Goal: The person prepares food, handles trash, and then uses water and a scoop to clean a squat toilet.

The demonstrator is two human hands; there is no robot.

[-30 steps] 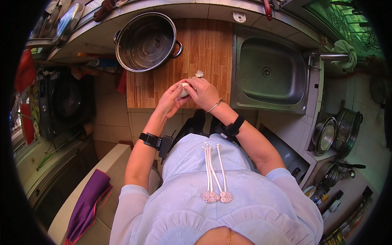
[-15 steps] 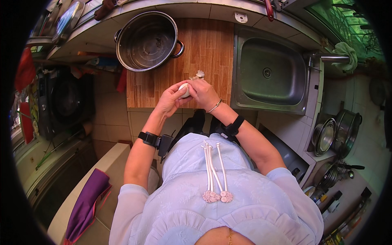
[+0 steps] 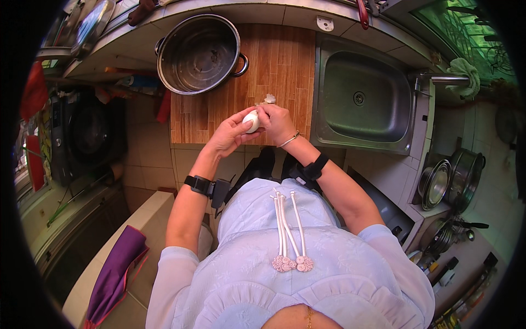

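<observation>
Drawing back slightly toward the sink side since the earlier frame, the right hand (image 3: 278, 123) is baring more of a white egg (image 3: 252, 122), while the left hand (image 3: 226, 137) is staying close to the same spot. Both hands are working above the near edge of a wood-patterned surface (image 3: 279, 60), with the egg sitting a little right of that edge's middle. The left hand is closing around the egg from the left, thumb on top and fingers curling beneath. The right hand is bringing its fingertips together at the egg's right side; whether they are pinching anything is impossible to tell.

Pale flakes (image 3: 269, 98), seemingly shell, are lying just beyond the right hand, nearer the surface's right edge than its left. A deep metal pot (image 3: 181, 55) is occupying the far left corner, one handle pointing toward the right edge; a steel sink (image 3: 356, 118) is bordering the right edge.

The egg is looking smooth and bare where it is showing — probably light, soft, springy and somewhat slippery if damp. It is likely calling for a gentle cradle around its broad middle, thumb opposite fingers, rather than a hard squeeze or a dug-in nail — a surface this tender is presumably tearing easily under a fingertip's pressure.
</observation>
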